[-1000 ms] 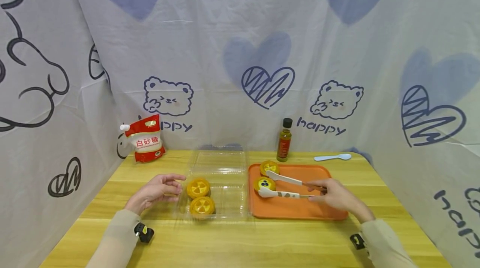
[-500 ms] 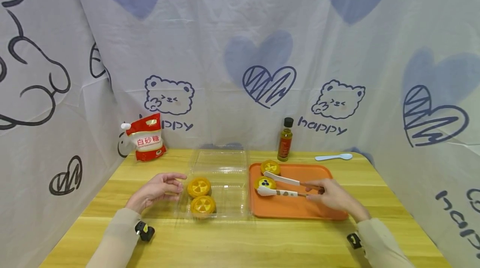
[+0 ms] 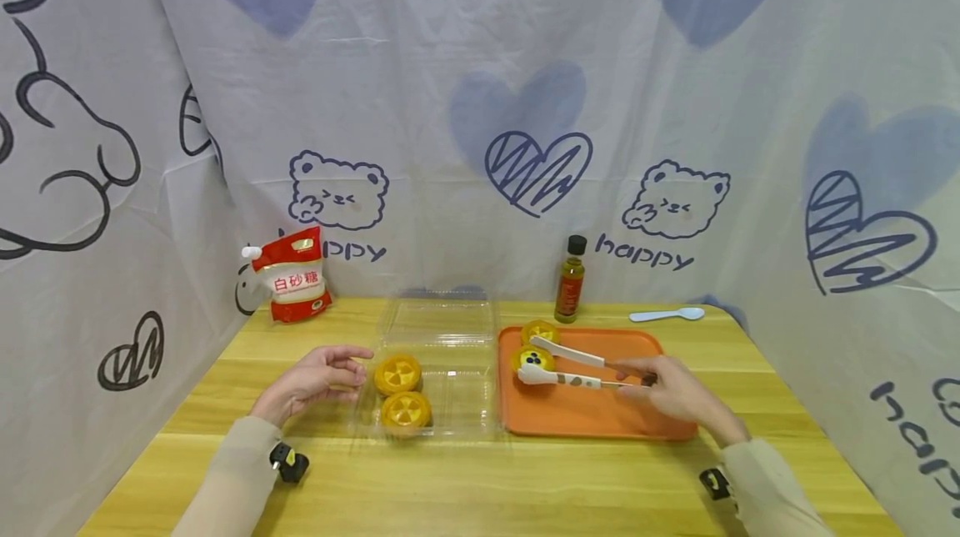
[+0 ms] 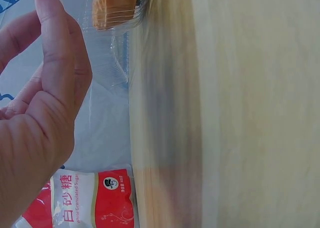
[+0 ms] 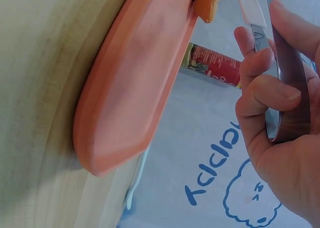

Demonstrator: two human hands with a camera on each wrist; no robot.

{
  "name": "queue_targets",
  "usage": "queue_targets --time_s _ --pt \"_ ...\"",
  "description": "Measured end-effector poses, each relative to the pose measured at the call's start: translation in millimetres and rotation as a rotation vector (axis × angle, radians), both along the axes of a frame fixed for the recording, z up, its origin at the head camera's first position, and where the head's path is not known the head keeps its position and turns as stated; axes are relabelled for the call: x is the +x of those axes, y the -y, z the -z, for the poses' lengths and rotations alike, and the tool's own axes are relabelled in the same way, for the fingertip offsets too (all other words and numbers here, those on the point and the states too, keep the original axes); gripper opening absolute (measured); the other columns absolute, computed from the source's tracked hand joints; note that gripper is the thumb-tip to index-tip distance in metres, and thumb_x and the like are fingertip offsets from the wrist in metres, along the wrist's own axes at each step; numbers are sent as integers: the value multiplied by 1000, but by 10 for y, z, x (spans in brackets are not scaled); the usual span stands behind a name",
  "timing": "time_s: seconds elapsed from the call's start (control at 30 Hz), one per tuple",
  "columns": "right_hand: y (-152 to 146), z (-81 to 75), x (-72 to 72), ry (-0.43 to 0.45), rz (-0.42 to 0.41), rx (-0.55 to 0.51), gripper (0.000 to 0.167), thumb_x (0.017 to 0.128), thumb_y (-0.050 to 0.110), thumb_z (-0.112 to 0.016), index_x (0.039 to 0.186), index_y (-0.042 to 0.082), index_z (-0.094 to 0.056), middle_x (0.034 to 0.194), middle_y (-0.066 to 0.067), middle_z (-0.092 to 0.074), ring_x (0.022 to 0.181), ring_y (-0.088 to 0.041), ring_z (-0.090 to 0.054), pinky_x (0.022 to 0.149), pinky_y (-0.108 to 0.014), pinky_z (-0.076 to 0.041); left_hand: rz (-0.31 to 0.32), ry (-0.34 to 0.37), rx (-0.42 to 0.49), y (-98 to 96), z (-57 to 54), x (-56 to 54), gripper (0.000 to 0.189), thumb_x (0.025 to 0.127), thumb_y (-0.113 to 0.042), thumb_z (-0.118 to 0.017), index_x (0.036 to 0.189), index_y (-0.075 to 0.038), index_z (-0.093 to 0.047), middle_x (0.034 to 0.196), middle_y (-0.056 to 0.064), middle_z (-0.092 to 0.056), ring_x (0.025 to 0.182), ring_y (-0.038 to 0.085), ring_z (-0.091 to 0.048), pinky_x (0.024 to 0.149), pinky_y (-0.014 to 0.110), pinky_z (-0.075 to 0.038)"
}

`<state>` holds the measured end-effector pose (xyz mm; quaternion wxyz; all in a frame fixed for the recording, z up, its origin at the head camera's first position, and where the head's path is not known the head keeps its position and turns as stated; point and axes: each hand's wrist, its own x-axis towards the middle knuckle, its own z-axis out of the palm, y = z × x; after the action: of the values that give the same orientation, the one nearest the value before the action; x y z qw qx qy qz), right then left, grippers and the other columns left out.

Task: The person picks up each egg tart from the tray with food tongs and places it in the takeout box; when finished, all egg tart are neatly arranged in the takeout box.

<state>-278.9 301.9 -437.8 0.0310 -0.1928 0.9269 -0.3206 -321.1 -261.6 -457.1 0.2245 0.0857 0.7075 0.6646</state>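
My right hand (image 3: pixel 667 391) grips a pair of metal tongs (image 3: pixel 577 380) with white spotted tips; their bent metal end (image 5: pixel 295 107) shows in the right wrist view. Between the tips sits an egg tart with dark berries (image 3: pixel 535 358), over the left part of the orange tray (image 3: pixel 600 416). Just behind it is a second tart (image 3: pixel 538 329) with a yellow wedge pattern. My left hand (image 3: pixel 315 378) has relaxed fingers, with the fingertips right at the left wall of a clear plastic box (image 3: pixel 465 399). Inside that box, two patterned tarts (image 3: pixel 397 375) lie along the left side.
The box's clear lid (image 3: pixel 438 320) is folded back. At the back left stands a red and white sugar bag (image 3: pixel 297 280). A bottle with a black cap (image 3: pixel 570 287) is behind the tray, and a pale blue spoon (image 3: pixel 675 314) lies at the back right.
The tongs and the berry tart between their tips have shifted slightly right and away from me, closer to the rear tart. My left hand has stayed in place.
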Motion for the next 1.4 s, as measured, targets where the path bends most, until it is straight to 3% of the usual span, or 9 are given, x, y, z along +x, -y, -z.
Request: queue_targets --time_s 0.33,0.63,0.87,1.07,1.23,1.4 --pt "45 -90 -25 -55 28 1 44 92 30 -68 132 13 -63 112 -3 -70 80 -13 -55 66 -24 -49 4 -3 0 13 3 -3 63 90 0 -65 144 10 -35 99 8 -65 81 15 -65 76 31 -61" --pt "186 -112 -49 -109 -15 -27 43 92 31 -69 131 15 -64 113 -6 -71 81 -11 -58 70 -25 -51 7 -10 -3 16 6 -3 63 90 0 -65 144 10 -34 99 7 -65 82 15 -65 76 31 -61" --pt "380 -159 -51 -145 -33 -60 43 90 31 -70 130 16 -65 110 -3 -72 75 -8 -56 61 -23 -48 3 -2 1 4 11 -21 62 90 1 -64 144 9 -35 100 8 -65 83 15 -65 77 31 -61" --pt "560 -181 -46 -198 -65 -35 42 89 33 -71 128 18 -66 110 -3 -73 73 -4 -58 63 -21 -49 8 -2 4 1 21 -22 63 90 1 -64 144 10 -34 98 7 -65 82 15 -65 76 31 -61" --pt "683 -159 -50 -131 -88 -33 43 91 35 -68 130 16 -65 118 -5 -70 81 -7 -60 70 -23 -51 7 -5 6 3 28 -30 64 89 0 -65 144 11 -35 98 7 -65 82 16 -65 76 31 -61" --pt "801 -123 -106 -73 -113 -27 39 92 27 -68 129 17 -65 111 -2 -71 78 -11 -55 66 -24 -48 6 -5 10 9 30 -37 63 89 1 -66 143 11 -36 95 4 -65 83 16 -66 75 31 -61"
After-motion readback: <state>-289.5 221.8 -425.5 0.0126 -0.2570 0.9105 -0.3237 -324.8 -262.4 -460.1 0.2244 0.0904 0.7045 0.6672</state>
